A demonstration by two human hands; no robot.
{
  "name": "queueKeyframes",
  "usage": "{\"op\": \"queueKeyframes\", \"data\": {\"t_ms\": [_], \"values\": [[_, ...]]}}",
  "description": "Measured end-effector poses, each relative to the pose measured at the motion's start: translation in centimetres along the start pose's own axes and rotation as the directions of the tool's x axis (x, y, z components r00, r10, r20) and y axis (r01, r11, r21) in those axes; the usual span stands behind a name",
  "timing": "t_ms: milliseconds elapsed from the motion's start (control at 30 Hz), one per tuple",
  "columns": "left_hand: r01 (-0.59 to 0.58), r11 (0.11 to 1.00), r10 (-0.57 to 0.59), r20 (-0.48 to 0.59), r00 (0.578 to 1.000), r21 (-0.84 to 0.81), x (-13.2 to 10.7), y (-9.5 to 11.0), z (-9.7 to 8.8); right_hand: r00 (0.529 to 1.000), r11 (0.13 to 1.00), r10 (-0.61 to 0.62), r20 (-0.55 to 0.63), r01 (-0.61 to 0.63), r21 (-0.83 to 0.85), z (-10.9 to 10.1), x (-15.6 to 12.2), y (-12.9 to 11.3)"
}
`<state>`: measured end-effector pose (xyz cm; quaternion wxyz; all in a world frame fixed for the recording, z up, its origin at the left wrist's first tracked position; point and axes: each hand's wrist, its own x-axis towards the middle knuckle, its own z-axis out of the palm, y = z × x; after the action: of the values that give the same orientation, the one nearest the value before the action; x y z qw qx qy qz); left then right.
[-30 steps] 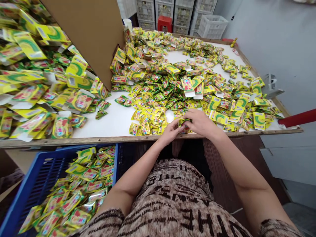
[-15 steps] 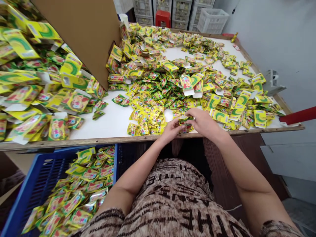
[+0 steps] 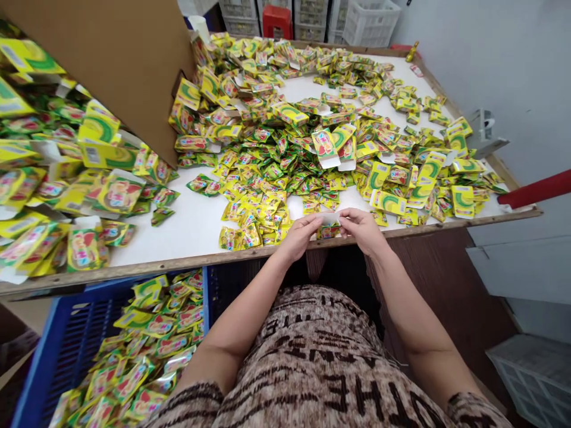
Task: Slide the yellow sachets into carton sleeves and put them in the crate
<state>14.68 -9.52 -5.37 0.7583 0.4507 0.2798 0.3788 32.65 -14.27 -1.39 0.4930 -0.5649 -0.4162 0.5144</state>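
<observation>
Near the table's front edge, both hands pinch a small box [image 3: 331, 219] from its two ends. Its white flap faces up, and green and yellow print shows just below. My left hand [image 3: 298, 239] grips the left end between thumb and fingers. At the right end, the fingertips of my right hand [image 3: 363, 232] are closed on it. Small yellow candy packets [image 3: 254, 223] lie in a heap left of my hands. Beyond them is a mound of green packets [image 3: 276, 163], with open yellow boxes [image 3: 325, 145] on top.
A brown cardboard sheet [image 3: 116, 65] stands at left, beside more yellow boxes [image 3: 118, 190]. Below the table's wooden edge [image 3: 147, 261] sits a blue crate [image 3: 66, 339] of filled boxes. A red pole [image 3: 539, 190] juts in from the right. A red stool [image 3: 277, 22] and white crates [image 3: 372, 22] are behind.
My right hand has drawn back to the box's right end, and a white flap now shows between the hands. The whole view has shifted slightly.
</observation>
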Motion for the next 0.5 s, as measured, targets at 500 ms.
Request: {"op": "queueKeyframes", "data": {"t_ms": [500], "values": [[-0.102,0.994,0.110,-0.264,0.958,0.042,0.3,2.0,-0.9,0.985,0.989,-0.140,-0.102,0.143,0.029,4.7,1.4,1.9]]}}
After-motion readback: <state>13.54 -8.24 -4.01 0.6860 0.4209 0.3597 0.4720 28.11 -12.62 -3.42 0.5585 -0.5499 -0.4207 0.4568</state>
